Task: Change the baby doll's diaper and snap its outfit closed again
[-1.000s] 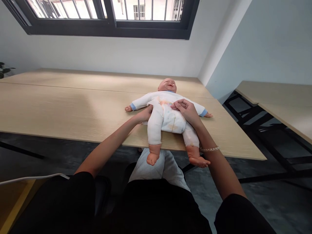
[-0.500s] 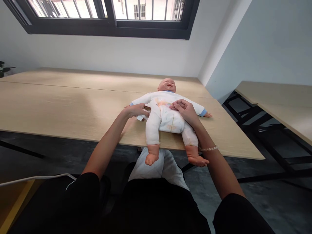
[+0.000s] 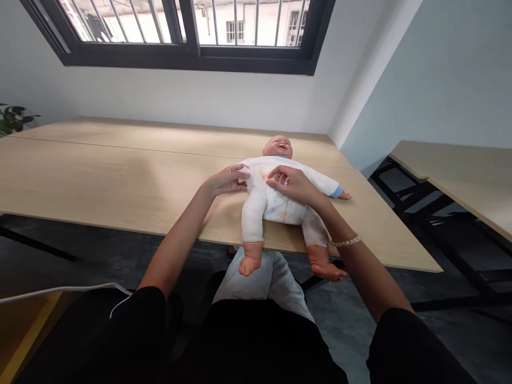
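Note:
A baby doll (image 3: pixel 276 205) in a white romper with blue cuffs lies on its back at the near edge of a light wooden table (image 3: pixel 120 176), its bare feet hanging over the edge. My left hand (image 3: pixel 226 180) rests on the doll's left side by the shoulder, fingers curled on the white fabric and covering that sleeve. My right hand (image 3: pixel 291 184) lies on the doll's chest, fingers pinched on the cloth. A bead bracelet (image 3: pixel 344 242) circles my right wrist.
A second wooden table (image 3: pixel 460 176) stands to the right, with a dark frame beneath. A window with bars (image 3: pixel 192 26) runs along the back wall. A plant (image 3: pixel 12 118) shows at the far left. A white cable (image 3: pixel 56 290) crosses at lower left.
My left hand has moved from the doll's hip up to its shoulder side. My right hand has shifted slightly left on the chest. The view has tilted a little.

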The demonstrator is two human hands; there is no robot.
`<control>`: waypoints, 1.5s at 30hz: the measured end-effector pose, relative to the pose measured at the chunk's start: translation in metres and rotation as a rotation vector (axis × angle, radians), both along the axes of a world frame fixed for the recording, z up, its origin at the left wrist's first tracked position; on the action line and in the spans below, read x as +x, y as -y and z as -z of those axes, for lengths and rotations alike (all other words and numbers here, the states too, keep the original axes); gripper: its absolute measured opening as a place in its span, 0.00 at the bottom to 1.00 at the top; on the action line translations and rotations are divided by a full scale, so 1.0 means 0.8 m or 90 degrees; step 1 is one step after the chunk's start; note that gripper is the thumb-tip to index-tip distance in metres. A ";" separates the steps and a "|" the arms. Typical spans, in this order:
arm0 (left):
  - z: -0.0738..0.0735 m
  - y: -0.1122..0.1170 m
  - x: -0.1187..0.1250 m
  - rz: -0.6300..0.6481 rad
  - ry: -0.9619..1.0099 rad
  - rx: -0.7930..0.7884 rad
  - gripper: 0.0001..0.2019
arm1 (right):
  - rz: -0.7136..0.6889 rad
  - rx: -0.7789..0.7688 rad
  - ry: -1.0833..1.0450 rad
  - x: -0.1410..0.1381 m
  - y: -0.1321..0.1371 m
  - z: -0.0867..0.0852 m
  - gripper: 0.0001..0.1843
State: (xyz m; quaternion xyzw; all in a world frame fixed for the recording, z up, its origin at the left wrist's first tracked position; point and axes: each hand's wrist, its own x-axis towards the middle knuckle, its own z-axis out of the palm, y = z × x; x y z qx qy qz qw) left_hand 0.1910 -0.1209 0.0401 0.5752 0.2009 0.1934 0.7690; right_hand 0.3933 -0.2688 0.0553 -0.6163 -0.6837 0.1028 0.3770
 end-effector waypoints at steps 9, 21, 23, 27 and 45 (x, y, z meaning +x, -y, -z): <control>0.005 -0.005 0.009 -0.034 0.112 -0.098 0.06 | 0.089 -0.076 0.241 -0.057 -0.045 -0.023 0.16; 0.019 -0.006 0.010 -0.039 0.078 0.114 0.24 | -0.022 -0.139 -0.304 -0.030 -0.058 -0.009 0.08; 0.019 -0.005 0.010 -0.039 0.061 0.154 0.21 | -0.044 -0.140 -0.321 -0.026 -0.058 -0.005 0.14; 0.019 -0.005 0.010 -0.029 0.062 0.184 0.17 | -0.073 -0.139 -0.368 -0.018 -0.058 0.003 0.28; 0.017 -0.024 -0.003 0.016 0.119 0.081 0.23 | 0.028 -0.116 -0.330 -0.018 -0.048 0.001 0.09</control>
